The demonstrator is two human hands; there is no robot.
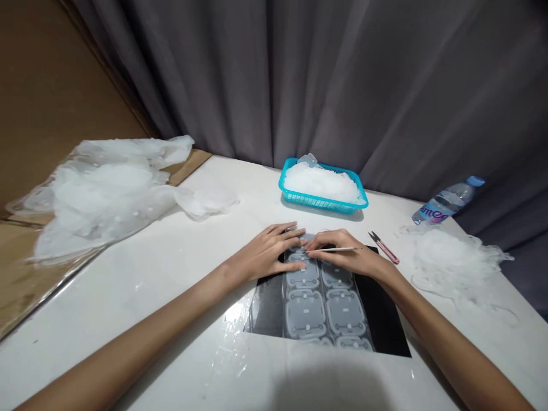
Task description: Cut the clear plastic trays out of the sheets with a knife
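A translucent sheet of moulded plastic pieces, laid out as rounded squares, lies flat on a black mat. My left hand rests on the far left part of the sheet, fingers spread and holding nothing. Close beside it, my right hand is closed on a thin pale stick-like tool. The tool's left end points toward the sheet near my left fingers; its exact tip is too small to make out.
A turquoise basket full of white translucent pieces stands at the back. Pink-handled thread snips lie right of my right hand. Farther right are a water bottle and a loose white heap. Plastic sheets pile up on cardboard at left.
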